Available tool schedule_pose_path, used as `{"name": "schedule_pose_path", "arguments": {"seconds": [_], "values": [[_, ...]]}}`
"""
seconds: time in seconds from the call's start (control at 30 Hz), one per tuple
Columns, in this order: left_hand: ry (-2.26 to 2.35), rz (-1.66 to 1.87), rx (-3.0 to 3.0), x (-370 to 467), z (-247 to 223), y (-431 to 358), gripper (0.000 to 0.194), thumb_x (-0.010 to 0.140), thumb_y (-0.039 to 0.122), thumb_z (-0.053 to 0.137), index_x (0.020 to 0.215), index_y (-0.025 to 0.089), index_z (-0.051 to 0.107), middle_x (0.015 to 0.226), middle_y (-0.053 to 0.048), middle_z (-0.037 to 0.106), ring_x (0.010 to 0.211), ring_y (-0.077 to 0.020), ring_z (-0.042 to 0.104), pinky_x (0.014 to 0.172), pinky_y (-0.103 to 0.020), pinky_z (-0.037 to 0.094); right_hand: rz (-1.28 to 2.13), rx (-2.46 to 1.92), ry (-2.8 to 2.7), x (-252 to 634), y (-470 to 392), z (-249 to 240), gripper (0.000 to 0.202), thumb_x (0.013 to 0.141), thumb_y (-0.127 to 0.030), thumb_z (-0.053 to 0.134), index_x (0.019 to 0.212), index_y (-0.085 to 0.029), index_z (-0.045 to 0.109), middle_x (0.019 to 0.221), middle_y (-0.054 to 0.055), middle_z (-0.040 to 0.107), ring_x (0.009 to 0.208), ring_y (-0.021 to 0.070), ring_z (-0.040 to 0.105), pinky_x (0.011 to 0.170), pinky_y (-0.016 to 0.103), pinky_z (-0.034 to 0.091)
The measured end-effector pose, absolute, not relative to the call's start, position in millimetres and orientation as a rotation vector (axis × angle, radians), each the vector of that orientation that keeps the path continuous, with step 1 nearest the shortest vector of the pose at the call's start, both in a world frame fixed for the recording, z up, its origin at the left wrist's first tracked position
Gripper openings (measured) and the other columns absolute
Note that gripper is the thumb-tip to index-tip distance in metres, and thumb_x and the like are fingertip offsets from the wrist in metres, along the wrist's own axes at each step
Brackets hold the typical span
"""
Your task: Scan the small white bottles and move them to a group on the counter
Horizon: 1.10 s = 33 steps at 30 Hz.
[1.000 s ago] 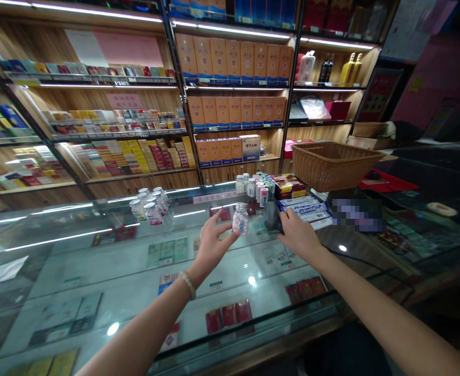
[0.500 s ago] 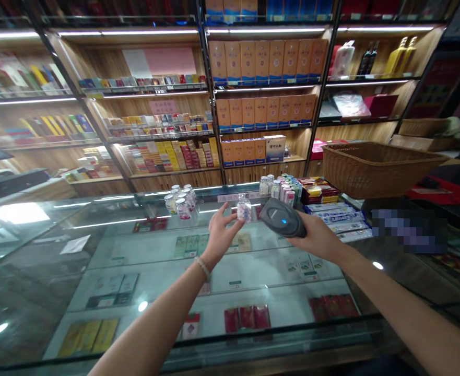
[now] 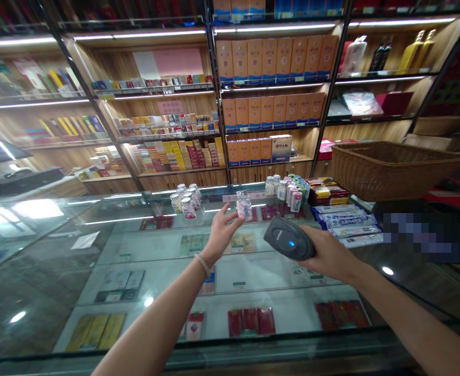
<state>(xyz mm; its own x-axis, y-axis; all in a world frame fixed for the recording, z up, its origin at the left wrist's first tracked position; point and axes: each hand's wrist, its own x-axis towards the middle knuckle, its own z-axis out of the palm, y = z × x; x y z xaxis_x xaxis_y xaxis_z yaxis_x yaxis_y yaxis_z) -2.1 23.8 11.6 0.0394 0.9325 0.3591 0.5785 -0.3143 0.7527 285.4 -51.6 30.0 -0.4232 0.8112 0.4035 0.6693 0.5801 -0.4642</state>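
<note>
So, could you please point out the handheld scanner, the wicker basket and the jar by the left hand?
Handheld scanner point(image 3: 289, 239): head view, on its dark upper casing.
Wicker basket point(image 3: 394, 175): head view, on its front wall.
Jar point(image 3: 244, 208): head view, mid-body.

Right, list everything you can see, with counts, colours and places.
Lone jar: one, clear with pink-and-white contents, on the counter
Handheld scanner: one, dark grey, in the right hand
Jar cluster: several, white-lidded, counter's far side, left
Small containers: several, pink, green, white, right of the lone jar
Long packets: several, blue and white, near the basket
Wicker basket: one, brown, right
Glass counter: one, greenish, foreground
Boxes: many, orange and blue, back shelves
Bottles: two gold, upper right shelf; others dark
Small shelf packs: many, mixed, blurred
Left hand: one, fingertips at the lone jar
Right hand: one, gripping the scanner
</note>
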Motion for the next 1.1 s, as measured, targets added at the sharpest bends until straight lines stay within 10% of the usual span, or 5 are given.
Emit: {"name": "schedule_pose_path", "arguments": {"seconds": [1.1], "values": [[1.463, 1.215, 1.892, -2, 7, 26, 0.039, 0.088, 0.055, 0.066, 0.112, 0.027, 0.08, 0.161, -0.008, 0.043, 0.149, -0.0336, 0.036, 0.124, -0.048, 0.024, -0.208, -1.212, -2.156, 290, -42, 23, 0.031, 0.083, -0.025, 0.058, 0.112, -0.022, 0.049, 0.106, 0.007, 0.061, 0.094, 0.026, 0.067, 0.064, 0.03, 0.048]]}}
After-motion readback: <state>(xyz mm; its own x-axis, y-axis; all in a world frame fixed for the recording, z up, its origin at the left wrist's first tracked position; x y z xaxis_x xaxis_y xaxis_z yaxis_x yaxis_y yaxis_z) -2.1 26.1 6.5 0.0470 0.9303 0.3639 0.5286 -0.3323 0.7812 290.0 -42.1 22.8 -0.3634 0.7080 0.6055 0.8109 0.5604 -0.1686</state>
